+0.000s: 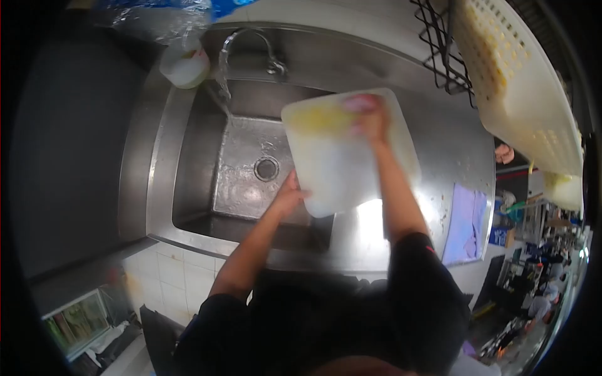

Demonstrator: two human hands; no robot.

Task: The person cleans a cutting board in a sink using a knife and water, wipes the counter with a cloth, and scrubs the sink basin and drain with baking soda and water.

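A white cutting board is held tilted over the right part of the sink and the steel counter beside it. My left hand grips the board's lower left edge, its fingers partly hidden. Near the top of the board, my right hand presses a pink sponge or cloth against the surface; motion blur hides its exact kind. A yellow smear runs across the board to the left of that hand. Water streams from the curved faucet into the sink.
A white tub stands at the sink's back left corner. A purple cloth lies on the counter's right end. A black wire rack and a cream perforated basket hang at upper right. People are visible in the far right background.
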